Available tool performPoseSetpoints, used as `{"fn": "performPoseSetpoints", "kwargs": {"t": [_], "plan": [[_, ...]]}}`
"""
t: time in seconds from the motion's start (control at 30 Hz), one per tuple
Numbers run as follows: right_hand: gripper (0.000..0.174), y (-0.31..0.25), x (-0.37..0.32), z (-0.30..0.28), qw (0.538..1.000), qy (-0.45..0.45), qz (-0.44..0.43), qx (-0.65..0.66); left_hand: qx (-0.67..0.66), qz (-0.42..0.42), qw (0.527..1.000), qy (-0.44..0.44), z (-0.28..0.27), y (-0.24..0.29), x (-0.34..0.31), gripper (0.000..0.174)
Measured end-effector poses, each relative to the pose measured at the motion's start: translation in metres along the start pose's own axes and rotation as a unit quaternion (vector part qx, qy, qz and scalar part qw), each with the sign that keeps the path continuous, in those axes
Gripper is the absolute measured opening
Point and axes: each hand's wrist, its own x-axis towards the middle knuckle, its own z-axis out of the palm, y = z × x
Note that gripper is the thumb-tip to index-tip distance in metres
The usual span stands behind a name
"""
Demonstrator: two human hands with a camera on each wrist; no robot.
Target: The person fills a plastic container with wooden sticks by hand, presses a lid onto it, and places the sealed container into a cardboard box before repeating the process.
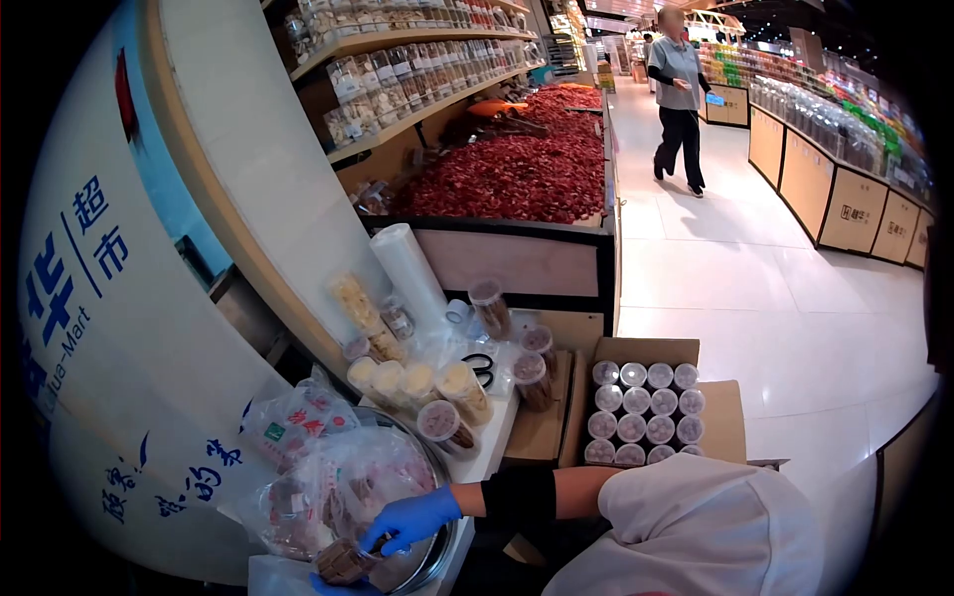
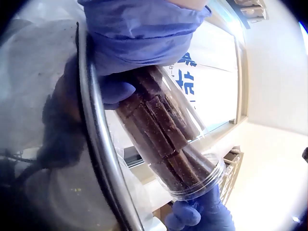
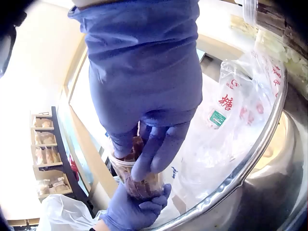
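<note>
A clear plastic jar (image 2: 168,139) packed with dark brown sticks lies tilted between two blue-gloved hands. My left hand (image 3: 134,211) grips it around its lower end. At the mouth of the jar is my right hand (image 1: 412,520), thumb and fingers bent over the rim (image 3: 122,161). Brown sticks (image 3: 137,147) show between those fingers; whether they pinch one I cannot tell. In the head view the left hand is mostly hidden under the jar. Just beneath the work stands a round metal container (image 1: 437,477) with plastic bags (image 1: 343,477) lying over it.
Filled jars (image 1: 462,392) and scissors (image 1: 480,371) stand or lie on the white counter ahead. A cardboard box (image 1: 646,351) of lidded jars is to the right. Beyond are a bin of red dried goods (image 1: 507,169) and shelves of jars. A person (image 1: 678,99) is in the aisle.
</note>
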Motion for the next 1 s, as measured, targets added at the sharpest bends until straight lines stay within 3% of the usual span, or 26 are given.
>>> {"fn": "performPoseSetpoints", "kwargs": {"t": [0.07, 0.17, 0.23, 0.3, 0.37, 0.47, 0.53, 0.57, 0.6, 0.67, 0.7, 0.87, 0.93, 1.0], "plan": [[0.034, 0.001, -0.002, 0.000, 0.997, 0.040, -0.031, -0.065, -0.006, -0.008, 1.000, 0.001, -0.001, -0.004, 0.002, 0.045], [0.035, 0.011, -0.001, -0.001, 0.998, 0.053, -0.011, -0.017, -0.018, -0.019, 1.000, 0.004, -0.005, -0.012, 0.006, 0.045], [0.033, 0.019, 0.002, 0.004, 0.994, 0.067, 0.001, 0.084, -0.027, -0.029, 0.999, 0.006, -0.010, -0.018, 0.009, 0.044], [0.031, 0.019, 0.003, 0.007, 0.995, 0.068, -0.036, 0.057, -0.031, -0.041, 0.999, 0.006, -0.016, -0.021, 0.009, 0.044], [0.029, 0.015, 0.003, 0.008, 0.994, 0.070, -0.074, 0.027, -0.120, -0.135, 0.983, 0.000, 0.001, 0.021, -0.001, 0.034], [0.025, 0.006, 0.001, 0.010, 0.998, 0.037, -0.041, 0.020, -0.112, -0.131, 0.985, 0.001, 0.013, 0.029, -0.005, 0.036], [0.023, -0.016, -0.006, 0.005, 0.997, 0.059, 0.032, 0.041, -0.111, -0.127, 0.986, -0.001, 0.016, 0.027, -0.003, 0.038], [0.023, -0.010, 0.000, 0.009, 0.990, 0.125, -0.070, -0.002, -0.110, -0.125, 0.986, -0.002, 0.017, 0.024, -0.002, 0.038], [0.023, 0.001, 0.001, 0.009, 0.991, 0.115, -0.071, -0.007, -0.114, -0.123, 0.986, 0.003, 0.016, 0.020, 0.000, 0.039], [0.025, -0.026, -0.004, 0.015, 0.984, 0.125, 0.038, 0.120, -0.114, -0.125, 0.986, 0.004, 0.010, 0.016, 0.001, 0.040], [0.026, -0.013, 0.000, 0.020, 0.985, 0.137, 0.011, 0.100, -0.117, -0.127, 0.985, 0.006, 0.011, 0.015, 0.002, 0.041], [0.026, 0.019, -0.003, 0.024, 0.987, 0.088, 0.056, 0.123, -0.156, -0.160, 0.975, 0.016, 0.017, 0.016, 0.006, 0.044], [0.028, 0.026, -0.004, 0.029, 0.972, 0.157, 0.073, 0.160, -0.183, -0.178, 0.967, 0.031, 0.020, 0.020, 0.004, 0.046], [0.029, 0.024, -0.005, 0.029, 0.970, 0.158, 0.080, 0.165, -0.210, -0.196, 0.957, 0.049, 0.026, 0.029, 0.002, 0.047]]}}
